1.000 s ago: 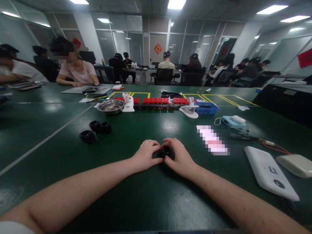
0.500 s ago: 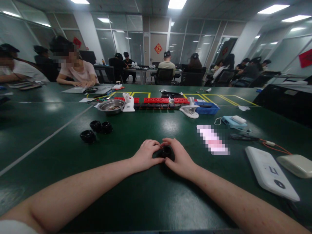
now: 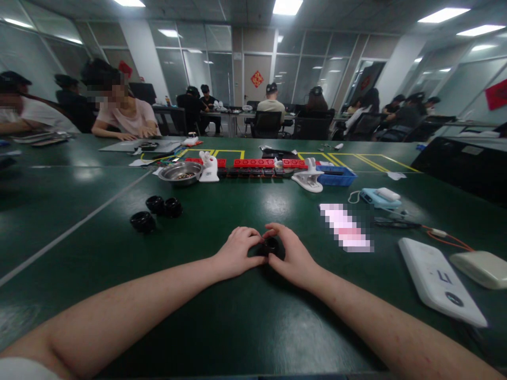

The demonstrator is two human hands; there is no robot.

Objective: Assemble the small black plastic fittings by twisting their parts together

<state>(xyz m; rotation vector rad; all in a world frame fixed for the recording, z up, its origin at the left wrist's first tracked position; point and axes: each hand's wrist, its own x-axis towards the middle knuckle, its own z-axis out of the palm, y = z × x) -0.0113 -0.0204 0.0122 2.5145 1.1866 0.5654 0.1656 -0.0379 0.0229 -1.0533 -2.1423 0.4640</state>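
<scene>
Between my two hands, low over the green table (image 3: 222, 338), is a small round black part (image 3: 271, 246) with a hole in its top. The fingertips and thumb of my left hand (image 3: 237, 252) close on it from the left. My right hand (image 3: 295, 258) curves round its right side, thumb at the near edge and fingers at the far edge. Parts of its rim are hidden by the fingers. Off to the left stand three glossy black round pieces (image 3: 143, 222) of a similar look, two of them close together.
A steel bowl (image 3: 180, 181) with small bits stands beyond, beside a white clamp (image 3: 208, 168). Farther right are a second white clamp (image 3: 309, 179), red blocks (image 3: 253, 163) and a blue tray (image 3: 338, 178). A phone-like blurred object (image 3: 344, 227) and white power bank (image 3: 441, 282) lie right.
The black part has turned or shifted very slightly between my fingers, its hole showing a little more clearly. Across the table, a co-worker's hands have moved a little apart.
</scene>
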